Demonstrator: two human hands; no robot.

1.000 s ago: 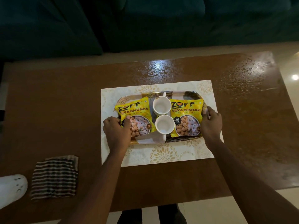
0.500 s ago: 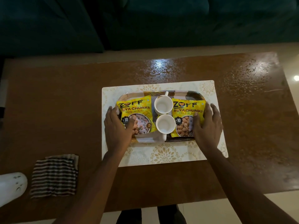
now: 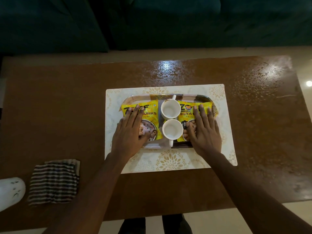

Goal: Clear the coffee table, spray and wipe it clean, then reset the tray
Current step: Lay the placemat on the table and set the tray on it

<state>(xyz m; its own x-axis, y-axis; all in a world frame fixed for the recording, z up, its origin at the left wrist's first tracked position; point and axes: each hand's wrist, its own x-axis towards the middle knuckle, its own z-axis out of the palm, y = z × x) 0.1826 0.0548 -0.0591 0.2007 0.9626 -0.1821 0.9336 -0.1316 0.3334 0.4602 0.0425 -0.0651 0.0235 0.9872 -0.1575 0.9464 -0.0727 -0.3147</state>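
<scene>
A patterned tray (image 3: 203, 98) sits on a cream floral placemat (image 3: 170, 162) in the middle of the brown coffee table (image 3: 59, 115). On the tray lie two yellow soya chunk packets, the left packet (image 3: 152, 114) and the right packet (image 3: 185, 112), with two empty white cups (image 3: 170, 109) (image 3: 172, 131) between them. My left hand (image 3: 130, 134) rests flat on the left packet with straight fingers. My right hand (image 3: 203, 132) rests flat on the right packet the same way. Both hands hide much of the packets.
A folded striped cloth (image 3: 54, 181) lies near the table's front left. Beside it, at the frame's left edge, is a white spray bottle (image 3: 10, 191). The table's right part looks wet and glossy. A dark sofa (image 3: 152, 22) runs behind the table.
Both hands let go of the tray's side edges and moved inward. They now lie flat on the two packets.
</scene>
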